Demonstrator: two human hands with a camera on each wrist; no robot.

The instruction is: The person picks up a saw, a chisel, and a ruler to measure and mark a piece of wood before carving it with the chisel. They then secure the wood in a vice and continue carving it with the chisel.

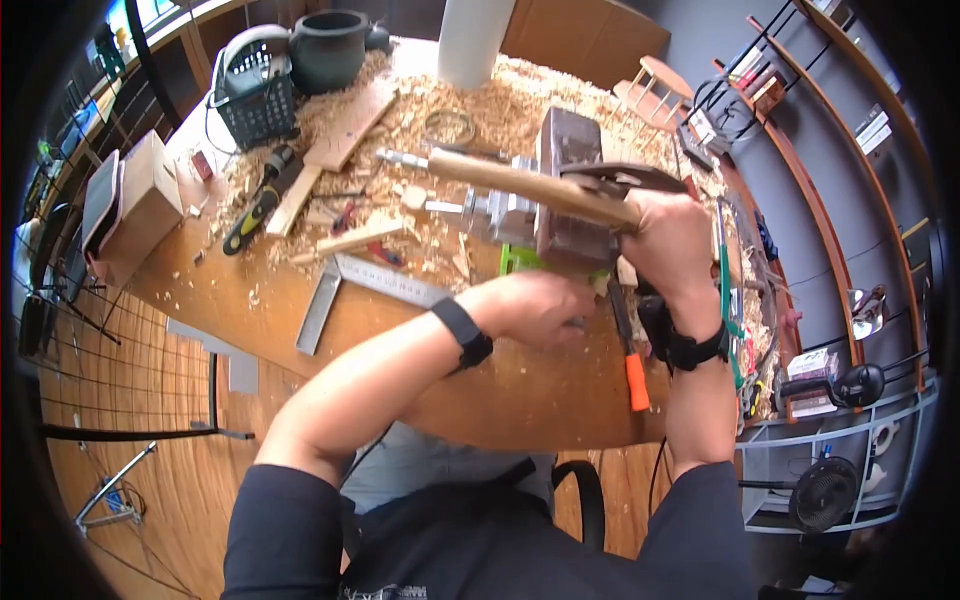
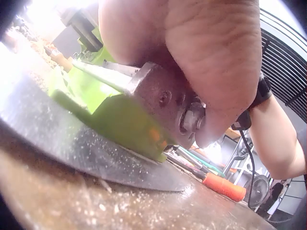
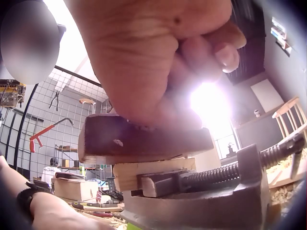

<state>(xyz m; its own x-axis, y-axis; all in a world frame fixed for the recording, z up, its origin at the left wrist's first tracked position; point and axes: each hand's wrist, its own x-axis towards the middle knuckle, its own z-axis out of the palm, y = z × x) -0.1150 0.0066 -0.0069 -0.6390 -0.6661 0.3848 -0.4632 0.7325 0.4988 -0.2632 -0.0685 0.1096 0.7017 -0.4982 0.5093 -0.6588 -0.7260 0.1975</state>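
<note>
My right hand [image 1: 672,240] grips the light wooden crossbar handle [image 1: 510,183] of a hand plane at its right end. The plane's dark wooden body [image 3: 144,143] lies over a pale wood piece [image 3: 125,176], which sits in a grey metal vise [image 3: 201,206]. Shavings and chips surround the vise. My left hand [image 1: 545,308] is at the near side of the vise, fingers and thumb curled around its grey metal end [image 2: 160,98] beside a bolt. Below it shows the vise's green base [image 2: 124,124]. The left fingertips are partly hidden.
A steel square [image 1: 320,305] lies left of my left forearm, an orange-handled tool [image 1: 637,382] to its right. Boards [image 1: 350,125], a black-yellow tool [image 1: 240,228], a green basket [image 1: 258,110], a dark pot [image 1: 328,50] and a cardboard box [image 1: 150,195] stand or lie farther left.
</note>
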